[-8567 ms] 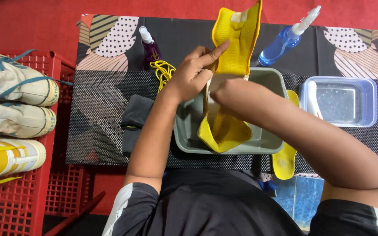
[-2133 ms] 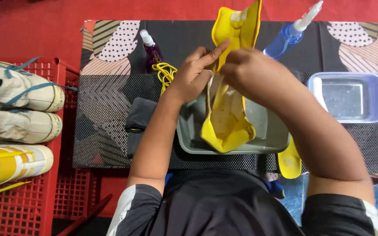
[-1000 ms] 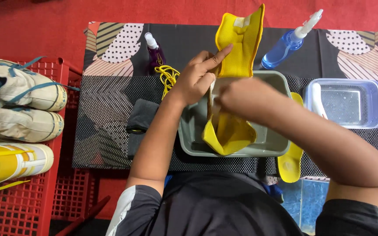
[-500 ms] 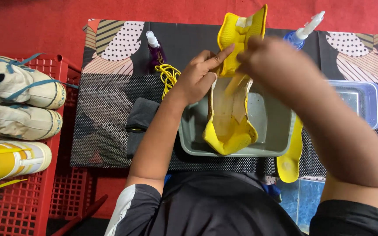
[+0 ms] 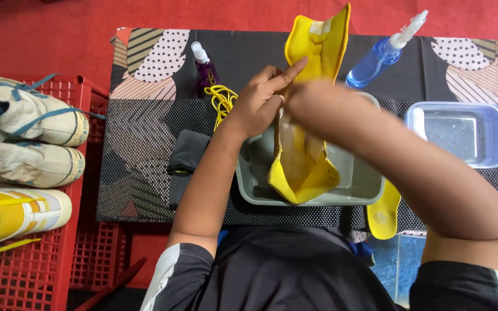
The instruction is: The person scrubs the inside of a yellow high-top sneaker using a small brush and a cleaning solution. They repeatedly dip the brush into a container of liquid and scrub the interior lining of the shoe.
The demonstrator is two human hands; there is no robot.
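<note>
Yellow shoe (image 5: 304, 167) held upright over grey tub (image 5: 341, 187) on tabletop (image 5: 145, 167), laces (image 5: 221, 99) out, insole (image 5: 383, 212) removed. Left hand (image 5: 260, 103) clamped on its tongue; right hand (image 5: 318, 106) blurred, grip unclear. Cleaning seemingly midway.

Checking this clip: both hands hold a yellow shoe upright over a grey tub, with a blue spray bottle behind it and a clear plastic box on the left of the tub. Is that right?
Not quite. In the head view the clear plastic box sits to the right of the grey tub, not the left. The rest holds: the left hand and right hand hold the yellow shoe upright over the tub, with the blue spray bottle behind it.
</note>
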